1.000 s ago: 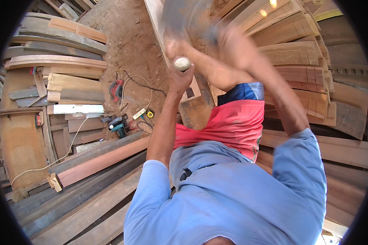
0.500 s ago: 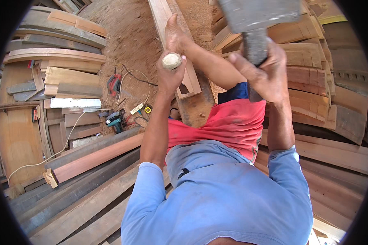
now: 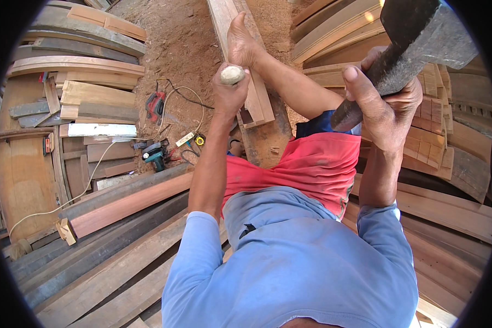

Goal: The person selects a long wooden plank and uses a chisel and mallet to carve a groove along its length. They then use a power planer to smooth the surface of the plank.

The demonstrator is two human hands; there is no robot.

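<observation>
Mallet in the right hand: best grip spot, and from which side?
Likely the handle, taken from below in the picture, as the right hand does. It's a narrow bar slanting down-left from the much wider, blocky head of the mallet, so fingers can wrap it; the head looks too bulky to close around.

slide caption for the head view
Right hand holding a dark, broad-headed tool, left hand gripping a pale, round-topped handle near a brown wooden beam.

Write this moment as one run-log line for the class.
left hand: gripping pale-topped handle | right hand: gripping dark mallet, apart from handle | bare foot: on wooden beam
</observation>
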